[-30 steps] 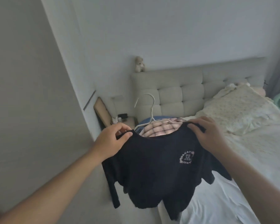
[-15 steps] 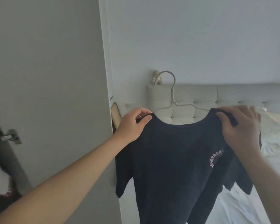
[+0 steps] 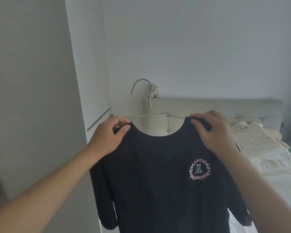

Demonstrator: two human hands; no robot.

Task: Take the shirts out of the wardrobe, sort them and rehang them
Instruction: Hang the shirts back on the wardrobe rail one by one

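You are pinching the left shoulder seam of the black T-shirt (image 3: 158, 174) between the thumb and curled fingers of your left hand (image 3: 107, 137), while your right hand (image 3: 213, 132) is gripping the right shoulder the same way, fingers folded over the fabric. The shirt is hanging straight between both hands at chest height, its round pink-and-white chest print now facing you squarely, where half a second ago it was skewed edge-on and, a second ago, the shirt was being held low over the bed. The white wire hanger (image 3: 149, 105) is sitting inside the neckline, its hook rising clear above the collar, and both shoulders appear to be seated on its arms. That suggests you are finishing the dressing of this shirt and it is nearly ready for the rail. The view has also been swinging left: the wardrobe door (image 3: 32, 98) is now filling the left side, while the padded headboard (image 3: 225, 108) and the bed (image 3: 267, 157) are lying behind and to the right.
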